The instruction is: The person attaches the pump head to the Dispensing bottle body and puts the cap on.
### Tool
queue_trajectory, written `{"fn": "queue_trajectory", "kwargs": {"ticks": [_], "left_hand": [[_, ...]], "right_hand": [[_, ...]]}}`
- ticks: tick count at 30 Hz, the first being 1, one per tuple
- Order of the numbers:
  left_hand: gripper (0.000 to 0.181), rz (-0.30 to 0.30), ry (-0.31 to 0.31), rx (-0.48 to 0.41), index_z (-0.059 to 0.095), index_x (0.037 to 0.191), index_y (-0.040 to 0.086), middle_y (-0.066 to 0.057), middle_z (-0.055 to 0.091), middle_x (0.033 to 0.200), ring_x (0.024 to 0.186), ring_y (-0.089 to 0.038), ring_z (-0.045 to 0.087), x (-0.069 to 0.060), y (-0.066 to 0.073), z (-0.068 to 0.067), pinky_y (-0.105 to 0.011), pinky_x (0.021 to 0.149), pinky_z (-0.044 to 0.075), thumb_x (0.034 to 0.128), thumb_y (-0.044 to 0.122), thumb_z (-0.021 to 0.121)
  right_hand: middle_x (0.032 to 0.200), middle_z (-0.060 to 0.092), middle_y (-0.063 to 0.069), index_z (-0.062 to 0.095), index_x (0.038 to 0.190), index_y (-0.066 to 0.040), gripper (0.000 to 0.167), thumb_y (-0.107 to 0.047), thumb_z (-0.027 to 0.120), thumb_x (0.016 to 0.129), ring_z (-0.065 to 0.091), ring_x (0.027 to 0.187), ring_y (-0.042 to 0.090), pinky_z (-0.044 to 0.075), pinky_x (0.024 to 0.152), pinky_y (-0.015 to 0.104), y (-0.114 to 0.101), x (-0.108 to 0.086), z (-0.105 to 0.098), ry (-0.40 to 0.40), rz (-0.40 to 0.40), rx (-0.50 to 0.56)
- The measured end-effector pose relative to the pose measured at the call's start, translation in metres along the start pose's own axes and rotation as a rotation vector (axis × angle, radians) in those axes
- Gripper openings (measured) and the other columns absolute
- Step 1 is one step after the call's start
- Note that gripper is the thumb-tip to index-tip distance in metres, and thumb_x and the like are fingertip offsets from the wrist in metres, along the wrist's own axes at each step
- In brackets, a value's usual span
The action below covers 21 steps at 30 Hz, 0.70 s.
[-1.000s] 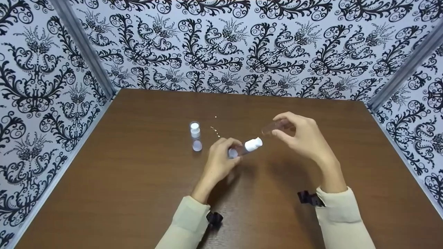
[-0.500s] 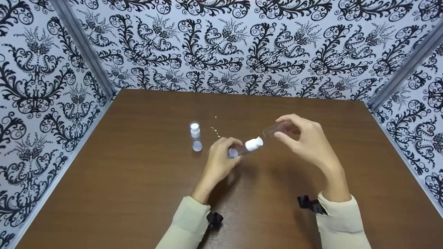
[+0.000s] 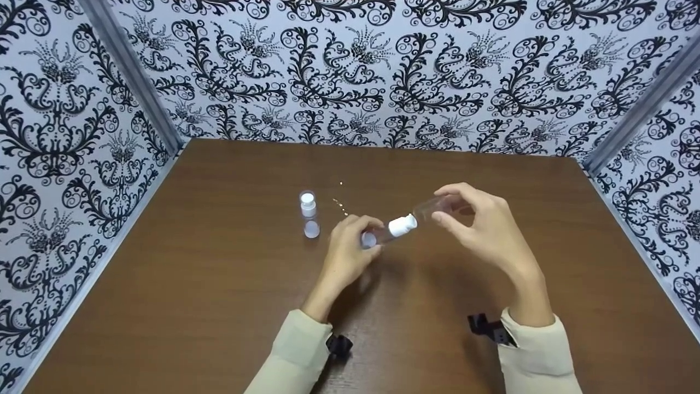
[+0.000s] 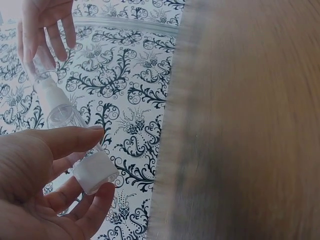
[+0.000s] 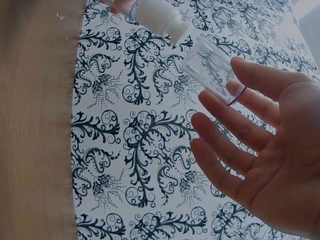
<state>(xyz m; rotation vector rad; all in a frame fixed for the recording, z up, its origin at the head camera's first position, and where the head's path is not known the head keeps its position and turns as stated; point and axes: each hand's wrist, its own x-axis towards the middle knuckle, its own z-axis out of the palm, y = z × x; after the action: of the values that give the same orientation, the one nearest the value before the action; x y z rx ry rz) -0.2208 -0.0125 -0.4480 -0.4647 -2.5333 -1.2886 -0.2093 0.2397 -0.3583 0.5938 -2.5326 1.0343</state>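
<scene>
My left hand (image 3: 348, 250) grips a small clear pump bottle (image 3: 385, 235) by its lower end, tilted above the table. Its white pump head (image 3: 403, 225) points toward the right hand; in the left wrist view a white disc-like base (image 4: 95, 171) shows between thumb and fingers. Between thumb and fingertips my right hand (image 3: 484, 230) pinches a clear cap (image 5: 212, 70), its open end facing the pump nozzle. In the right wrist view a small gap separates cap and nozzle (image 5: 177, 31). A second pump bottle (image 3: 309, 214), with its cap on, is left of the left hand.
Small whitish drops (image 3: 340, 206) lie on the brown wooden table (image 3: 229, 284) just beyond the left hand. Patterned panels (image 3: 350, 71) with grey metal posts (image 3: 131, 71) enclose the back and sides.
The right hand has shifted slightly right and down with the cap since a second ago. The cap's open end is now close to the pump nozzle. The left hand has barely moved.
</scene>
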Motion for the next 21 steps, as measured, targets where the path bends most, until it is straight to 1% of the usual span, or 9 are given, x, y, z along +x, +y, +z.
{"fn": "queue_trajectory", "kwargs": {"ticks": [5, 9, 12, 16, 21], "left_hand": [[0.037, -0.006, -0.013, -0.007, 0.078, 0.112, 0.014, -0.002, 0.072, 0.107, 0.101, -0.022, 0.066, -0.0009, 0.0011, -0.0013, -0.041, 0.094, 0.05, 0.0795, 0.004, 0.092], [0.036, 0.002, 0.004, 0.013, 0.079, 0.11, 0.015, -0.002, 0.072, 0.104, 0.098, -0.022, 0.066, -0.0002, 0.0019, -0.0019, -0.041, 0.092, 0.05, 0.0787, 0.006, 0.093], [0.037, 0.003, 0.004, 0.02, 0.079, 0.11, 0.016, -0.002, 0.071, 0.103, 0.097, -0.022, 0.065, 0.0002, 0.002, -0.001, -0.041, 0.09, 0.05, 0.078, 0.005, 0.093], [0.038, 0.004, 0.01, 0.019, 0.079, 0.11, 0.015, -0.003, 0.072, 0.103, 0.097, -0.022, 0.065, -0.0001, 0.0018, -0.0002, -0.042, 0.09, 0.05, 0.0772, 0.004, 0.093], [0.037, 0.01, 0.016, 0.018, 0.079, 0.111, 0.015, -0.003, 0.072, 0.103, 0.097, -0.022, 0.065, -0.0002, 0.0016, 0.0002, -0.041, 0.09, 0.05, 0.0775, 0.006, 0.093]], "right_hand": [[0.099, 0.077, -0.003, 0.072, 0.123, -0.013, 0.032, -0.011, 0.083, 0.093, 0.069, 0.091, 0.013, 0.051, 0.086, 0.018, 0.0012, -0.0007, 0.0014, -0.012, 0.008, 0.004], [0.099, 0.077, -0.003, 0.072, 0.122, -0.014, 0.032, -0.011, 0.083, 0.093, 0.069, 0.091, 0.013, 0.051, 0.087, 0.019, 0.0015, -0.0006, 0.002, -0.017, 0.011, 0.004], [0.098, 0.077, -0.004, 0.072, 0.122, -0.014, 0.032, -0.011, 0.083, 0.093, 0.069, 0.09, 0.012, 0.052, 0.087, 0.02, 0.0008, -0.0005, 0.0027, -0.019, 0.01, 0.005], [0.098, 0.077, -0.006, 0.072, 0.123, -0.016, 0.031, -0.014, 0.083, 0.093, 0.068, 0.09, 0.011, 0.053, 0.089, 0.023, 0.0002, -0.0003, 0.005, -0.034, 0.009, 0.004], [0.097, 0.077, -0.006, 0.072, 0.122, -0.015, 0.031, -0.013, 0.083, 0.093, 0.068, 0.089, 0.011, 0.054, 0.089, 0.024, -0.0001, 0.0001, 0.0061, -0.045, 0.009, 0.009]]}}
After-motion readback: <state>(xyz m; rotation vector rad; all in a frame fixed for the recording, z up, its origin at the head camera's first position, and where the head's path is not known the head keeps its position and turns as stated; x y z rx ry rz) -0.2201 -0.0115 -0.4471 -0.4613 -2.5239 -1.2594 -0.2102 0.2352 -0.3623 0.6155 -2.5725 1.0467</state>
